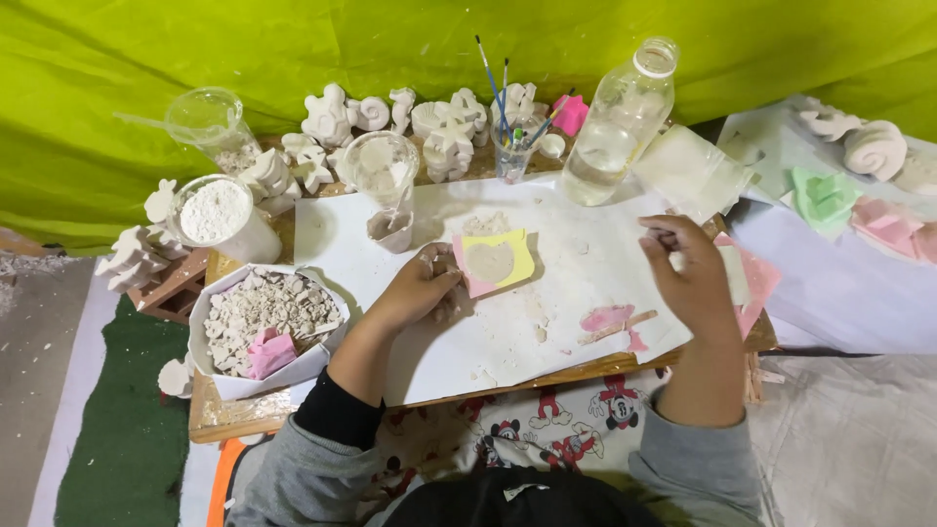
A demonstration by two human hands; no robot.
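Note:
My left hand (pixel 422 286) rests on the white sheet (pixel 547 283), fingers curled against the edge of a yellow mould (pixel 500 262) that lies on a pink one and holds pale plaster. My right hand (pixel 689 271) hovers over the right side of the sheet with its fingertips pinched together; whether something small is between them is unclear. A pink smear with a wooden stick (pixel 613 323) lies on the sheet between my hands.
A clear plastic bottle (pixel 617 127) stands behind the sheet, next to a cup of paintbrushes (pixel 509 146). White plaster figures (pixel 332 122) line the back. A tub of white powder (pixel 220 217) and a box of plaster rubble (pixel 264 317) sit left. More moulds (pixel 825 195) lie right.

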